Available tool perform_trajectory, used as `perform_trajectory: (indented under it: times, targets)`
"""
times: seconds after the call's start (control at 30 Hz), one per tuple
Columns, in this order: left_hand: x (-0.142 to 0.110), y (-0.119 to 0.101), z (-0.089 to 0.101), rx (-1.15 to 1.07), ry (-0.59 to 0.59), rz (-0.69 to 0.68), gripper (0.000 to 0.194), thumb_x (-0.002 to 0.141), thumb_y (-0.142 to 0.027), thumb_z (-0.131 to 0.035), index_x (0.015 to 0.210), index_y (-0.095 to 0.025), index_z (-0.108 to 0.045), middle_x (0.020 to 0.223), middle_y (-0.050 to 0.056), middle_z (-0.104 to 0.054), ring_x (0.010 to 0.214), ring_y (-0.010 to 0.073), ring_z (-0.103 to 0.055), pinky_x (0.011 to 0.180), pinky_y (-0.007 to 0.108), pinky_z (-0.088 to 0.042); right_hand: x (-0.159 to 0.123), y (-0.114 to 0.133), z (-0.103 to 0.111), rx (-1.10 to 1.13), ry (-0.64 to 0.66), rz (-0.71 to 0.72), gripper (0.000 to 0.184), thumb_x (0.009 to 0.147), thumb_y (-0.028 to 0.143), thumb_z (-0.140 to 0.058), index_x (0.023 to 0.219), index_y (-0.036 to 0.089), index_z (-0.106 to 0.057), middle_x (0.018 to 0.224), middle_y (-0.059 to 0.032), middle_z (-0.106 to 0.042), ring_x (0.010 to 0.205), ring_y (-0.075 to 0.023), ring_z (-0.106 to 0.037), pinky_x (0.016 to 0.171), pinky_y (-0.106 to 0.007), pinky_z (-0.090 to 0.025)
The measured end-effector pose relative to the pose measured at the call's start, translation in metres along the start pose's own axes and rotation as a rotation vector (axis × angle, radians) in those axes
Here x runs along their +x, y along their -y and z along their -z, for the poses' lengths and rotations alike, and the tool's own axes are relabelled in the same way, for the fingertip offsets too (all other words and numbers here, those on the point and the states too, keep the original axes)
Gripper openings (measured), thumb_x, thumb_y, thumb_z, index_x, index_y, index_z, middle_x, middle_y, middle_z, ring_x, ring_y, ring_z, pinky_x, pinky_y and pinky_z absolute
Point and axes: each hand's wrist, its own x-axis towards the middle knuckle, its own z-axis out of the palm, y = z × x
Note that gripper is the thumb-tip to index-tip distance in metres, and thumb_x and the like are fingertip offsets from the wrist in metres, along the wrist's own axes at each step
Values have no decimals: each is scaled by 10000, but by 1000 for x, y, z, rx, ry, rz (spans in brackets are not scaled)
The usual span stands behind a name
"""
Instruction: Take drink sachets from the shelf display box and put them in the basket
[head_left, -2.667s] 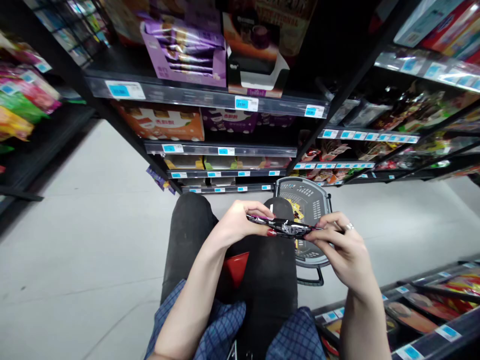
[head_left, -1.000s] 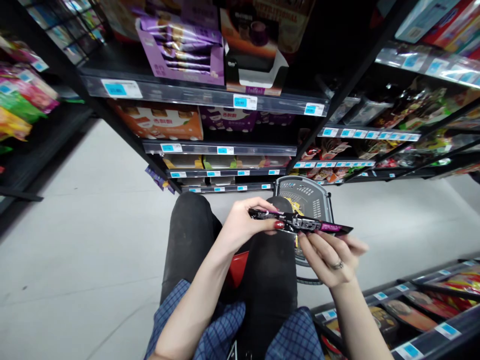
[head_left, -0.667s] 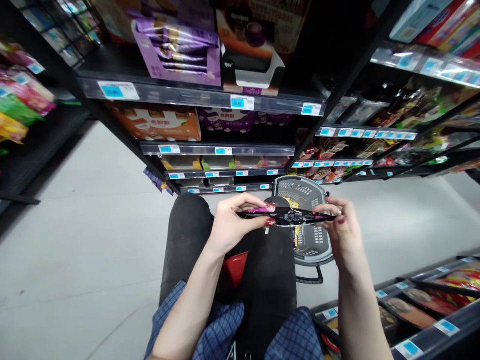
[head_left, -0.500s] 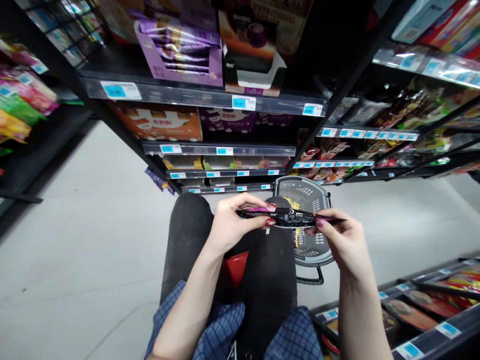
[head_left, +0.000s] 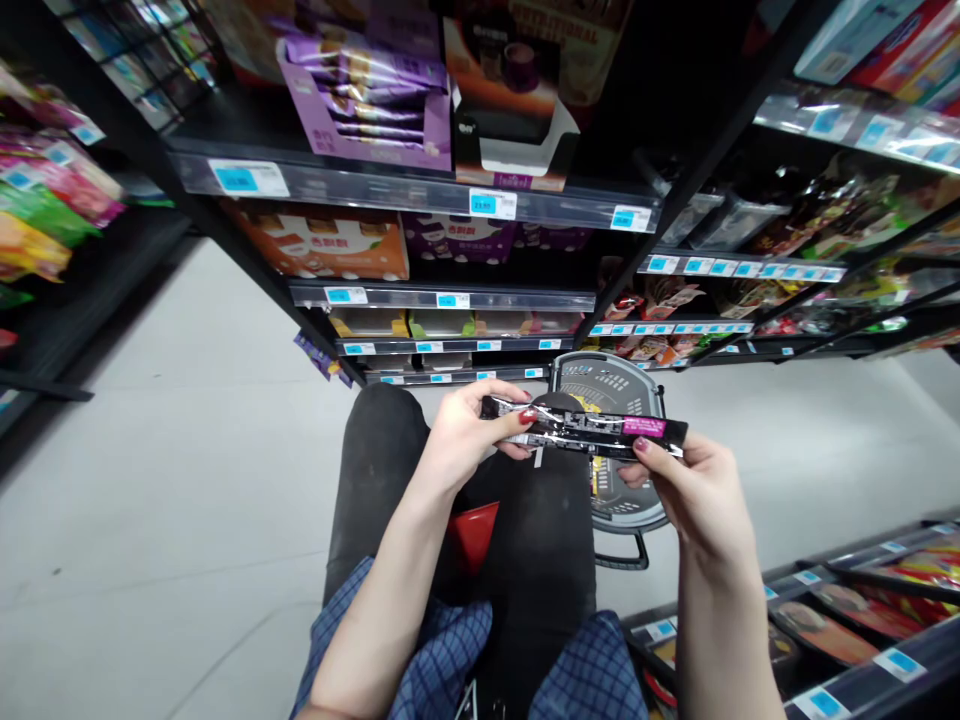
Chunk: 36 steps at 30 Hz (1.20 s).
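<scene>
A long, slim black sachet (head_left: 581,430) with pale print and a pink patch is stretched level between my hands, above my knees. My left hand (head_left: 466,432) pinches its left end, thumb on the printed face. At the other end, my right hand (head_left: 694,475) grips it between thumb and fingers, close to the pink patch. Beneath the sachet and partly hidden by it stands a grey shopping basket (head_left: 626,500) with yellow items inside. The sachet's contents cannot be seen.
Ahead, a dark shelf (head_left: 390,180) carries an open purple carton (head_left: 375,145) of packets and a brown-black carton (head_left: 506,120). Lower down sits an orange multipack (head_left: 330,245). Shelving with bags (head_left: 56,200) stands left; another rack (head_left: 862,620) is at lower right.
The sachet has been turned so its broad printed face and pink patch show, where before mostly its edge was seen. Both hands still hold its ends.
</scene>
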Motion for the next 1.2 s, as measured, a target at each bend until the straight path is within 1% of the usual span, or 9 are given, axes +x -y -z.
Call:
perform_trajectory:
  times: [0.13,0.23,0.33,0.47,0.67,0.8,0.9,1.03,1.2]
  targets:
    - [2,-1,2,-14,23,78,299,617,-240,-765,842,-112,-613,646,8,-657,475,115,-635,381,166,-517,1,-1,-1,15,-28,-42,197,595,293,-801,663,148,-686,438,-12,-629,402,-146,-603,420,-233,-497]
    - [2,-5,7,10,153,190,347,657,-236,-745,940,-108,-590,614,34,-675,533,166,-676,431,191,-543,1,-3,-1,47,-31,-83,207,573,289,-810,647,147,-679,433,-12,-626,395,-133,-593,418,-217,-488]
    - [2,-6,15,-12,293,233,386,657,-229,-751,979,-99,-583,674,69,-702,596,200,-699,498,239,-577,1,-5,0,52,1,-103,191,578,277,-805,612,147,-669,427,-11,-619,397,-132,-589,419,-221,-489]
    - [2,-6,20,-53,335,268,422,631,-228,-776,986,-93,-593,656,70,-699,596,220,-700,514,275,-585,1,-7,2,50,28,-113,189,592,283,-800,617,145,-673,426,-9,-614,400,-131,-587,420,-222,-489]
    - [0,-6,26,-118,454,210,383,665,-175,-748,1028,-115,-642,821,102,-723,763,236,-712,668,335,-601,1,-7,10,73,9,-80,185,610,281,-799,698,155,-697,453,-10,-638,416,-133,-600,442,-222,-496]
    - [-2,-7,30,-165,531,192,403,679,-132,-723,1077,-153,-664,925,100,-721,826,236,-706,746,365,-594,0,-5,17,75,51,-80,207,609,296,-806,717,152,-703,470,-22,-654,418,-135,-607,450,-220,-497]
    - [-2,-7,29,-177,530,204,443,667,-126,-726,1104,-160,-663,940,101,-721,830,234,-705,750,368,-594,-1,-6,20,74,67,-90,210,607,299,-810,712,152,-702,482,-28,-663,420,-141,-618,456,-223,-506]
    - [-1,-7,25,-128,485,192,386,643,-126,-742,1027,-122,-695,863,93,-726,774,199,-702,728,332,-599,-3,-10,22,68,61,-73,199,631,310,-796,731,163,-707,504,-31,-676,437,-159,-637,454,-235,-515]
    - [1,-3,23,41,263,11,307,614,-150,-763,917,-125,-722,838,77,-733,692,153,-688,664,259,-587,-5,-18,28,12,57,108,151,719,287,-739,849,216,-708,625,-11,-717,538,-161,-680,552,-261,-551]
